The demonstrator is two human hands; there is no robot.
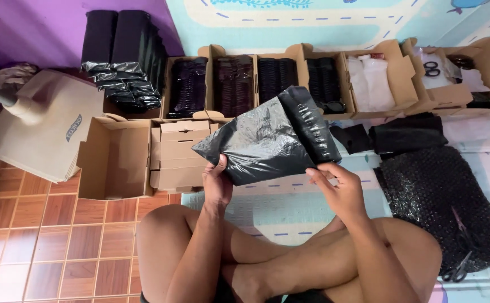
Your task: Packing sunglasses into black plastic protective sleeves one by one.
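Note:
I hold a black plastic mailer bag (267, 140) up in front of me over my crossed legs. My left hand (217, 182) grips its lower left edge with the thumb on top. My right hand (337, 188) holds its lower right corner, below the folded-over flap with a shiny strip. The bag looks filled and tilts up to the right.
An open cardboard box (113, 160) and a stack of flat small boxes (177, 154) sit to the left. A row of boxes (290, 76) with black items lines the back. Black bubble wrap (438, 196) and scissors (458, 269) lie on the right. A fan base (40, 129) stands far left.

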